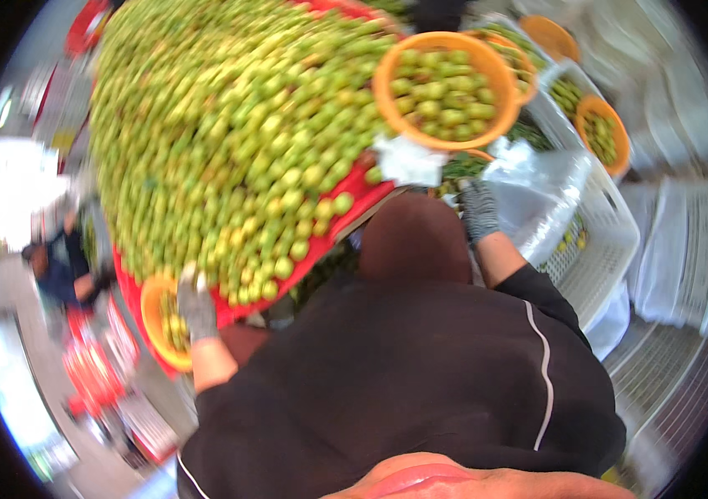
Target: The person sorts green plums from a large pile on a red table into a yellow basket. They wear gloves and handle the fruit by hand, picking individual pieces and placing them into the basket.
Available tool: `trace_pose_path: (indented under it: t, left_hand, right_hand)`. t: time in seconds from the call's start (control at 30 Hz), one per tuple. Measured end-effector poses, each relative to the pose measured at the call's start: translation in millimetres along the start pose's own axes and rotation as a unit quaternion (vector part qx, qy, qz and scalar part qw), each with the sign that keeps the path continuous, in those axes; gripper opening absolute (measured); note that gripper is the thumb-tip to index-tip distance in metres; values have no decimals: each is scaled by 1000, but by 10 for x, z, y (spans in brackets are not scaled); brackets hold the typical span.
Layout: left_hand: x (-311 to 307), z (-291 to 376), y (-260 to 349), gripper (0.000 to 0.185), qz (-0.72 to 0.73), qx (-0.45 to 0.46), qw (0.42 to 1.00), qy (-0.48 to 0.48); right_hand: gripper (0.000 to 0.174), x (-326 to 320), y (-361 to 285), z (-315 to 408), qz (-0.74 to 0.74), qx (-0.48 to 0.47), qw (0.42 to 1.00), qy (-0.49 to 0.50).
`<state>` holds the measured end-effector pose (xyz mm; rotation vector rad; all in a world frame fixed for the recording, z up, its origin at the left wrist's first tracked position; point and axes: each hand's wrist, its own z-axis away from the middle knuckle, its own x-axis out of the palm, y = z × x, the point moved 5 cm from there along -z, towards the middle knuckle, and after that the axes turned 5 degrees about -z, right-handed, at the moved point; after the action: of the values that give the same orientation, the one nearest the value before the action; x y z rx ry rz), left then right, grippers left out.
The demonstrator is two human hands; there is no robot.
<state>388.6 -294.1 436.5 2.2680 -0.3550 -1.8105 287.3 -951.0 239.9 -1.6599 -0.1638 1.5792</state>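
Observation:
A large heap of round yellow-green fruits (pixel 217 143) spreads over a table covered with red cloth (pixel 323 240). My left hand (pixel 198 305), in a grey knit glove, is at the inner rim of an orange plastic basket (pixel 151 299) with some fruits inside. Blur hides whether its fingers grip the rim or a fruit. On the other side, my right hand (pixel 479 209) wears a similar glove and reaches down beside a clear plastic bag (pixel 535 193). Its fingers are over green leaves and fruits (pixel 454 184), and what they touch is unclear.
A bigger orange basket (pixel 385 87) full of fruits stands at the table's right corner, by a white paper (pixel 413 159). White plastic crates (pixel 610 231) and another orange basket (pixel 622 146) line the right. Another person (pixel 57 268) is at far left, near red items (pixel 89 362).

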Motion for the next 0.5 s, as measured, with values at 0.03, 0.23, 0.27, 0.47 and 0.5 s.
trace_pose_path:
  t: [0.03, 0.23, 0.27, 0.47, 0.5]
  left_hand:
    - [-15, 31, 19, 34, 0, 37, 999, 13]
    - [112, 434, -46, 34, 201, -37, 978, -38]
    - [193, 506, -88, 36, 249, -74, 965, -43]
    - [423, 812, -425, 45, 85, -16, 996, 38]
    - [419, 814, -465, 48, 49, 16, 995, 83]
  right_hand:
    - [24, -121, -296, 62, -29, -40, 999, 13]
    - [28, -449, -2050, 367, -254, -200, 946, -32]
    - [27, -287, -2333, 427, -245, -214, 943, -73]
    - [54, 855, -3469, 391, 57, -259, 955, -136]
    - [57, 1017, -3550, 404, 61, -252, 955, -146]
